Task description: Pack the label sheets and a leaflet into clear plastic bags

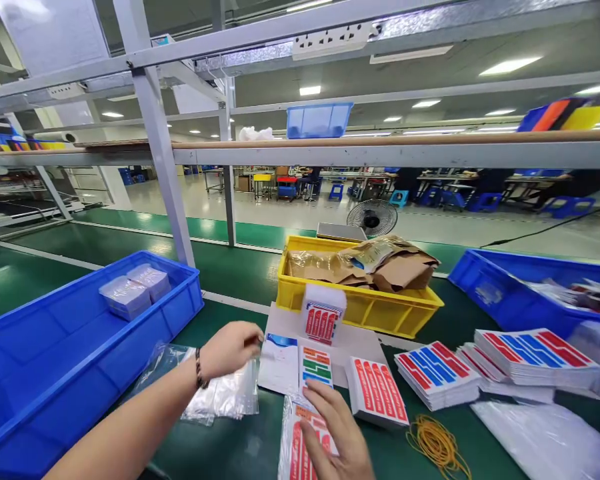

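The fingers of the right hand (347, 433) are spread and seemingly released, with the thumb held apart; whether the sheets beneath are touched cannot be told. Below and to the left of those fingers, the red-striped sticker pack (296, 450) is partly covered by them, its long axis pointed away from the body. By this hand it is more nearly reached than by the left hand (230, 352), which is held farther off, up and to the left. There the fingers are curled inward (whether anything is pinched cannot be told).

Just beyond the right fingertips, a multicoloured sticker sheet (316, 363) is laid beside a white card with blue print (279, 367). Clear plastic bags (230, 397) are spread below the left hand. To the right, a red-striped sticker stack (379, 387), rubber bands (437, 443) and a red-and-blue sticker stack (436, 373) are set out on the green worktop (220, 450). Farther out, an upright sticker stack (324, 317) is stood before a yellow bin (360, 307), by which brown paper packaging (405, 270) is held.
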A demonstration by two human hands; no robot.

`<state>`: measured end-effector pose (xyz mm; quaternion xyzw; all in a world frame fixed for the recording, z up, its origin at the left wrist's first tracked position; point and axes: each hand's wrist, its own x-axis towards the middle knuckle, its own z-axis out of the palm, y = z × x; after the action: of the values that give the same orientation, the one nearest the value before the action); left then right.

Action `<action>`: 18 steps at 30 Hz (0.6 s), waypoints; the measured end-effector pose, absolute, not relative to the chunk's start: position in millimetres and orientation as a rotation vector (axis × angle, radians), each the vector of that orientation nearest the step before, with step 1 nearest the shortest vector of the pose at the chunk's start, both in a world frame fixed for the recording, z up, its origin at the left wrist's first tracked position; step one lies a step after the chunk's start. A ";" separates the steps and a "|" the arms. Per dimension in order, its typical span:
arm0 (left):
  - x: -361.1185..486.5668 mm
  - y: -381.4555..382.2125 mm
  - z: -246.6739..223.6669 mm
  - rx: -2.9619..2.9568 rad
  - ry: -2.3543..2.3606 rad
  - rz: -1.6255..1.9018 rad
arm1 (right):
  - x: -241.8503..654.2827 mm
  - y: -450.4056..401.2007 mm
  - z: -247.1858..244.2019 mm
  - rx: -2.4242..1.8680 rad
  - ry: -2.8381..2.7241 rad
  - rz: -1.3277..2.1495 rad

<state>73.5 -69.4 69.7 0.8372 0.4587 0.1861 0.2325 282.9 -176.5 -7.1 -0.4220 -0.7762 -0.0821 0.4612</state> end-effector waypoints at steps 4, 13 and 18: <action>73.0 -139.3 77.0 2.404 0.896 0.586 | 248.0 -173.1 1.1 -0.992 -1.932 0.035; 59.1 -164.2 65.6 2.653 0.827 0.646 | 252.4 -192.5 4.1 -0.902 -2.095 0.676; 80.0 -177.4 74.4 2.823 0.669 0.858 | 245.0 -196.1 23.9 -0.902 -2.037 0.708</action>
<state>80.0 -177.4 74.4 0.9316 0.2208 0.2830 0.0579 245.0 -196.1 23.9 -0.3549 -0.8020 0.2789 0.3912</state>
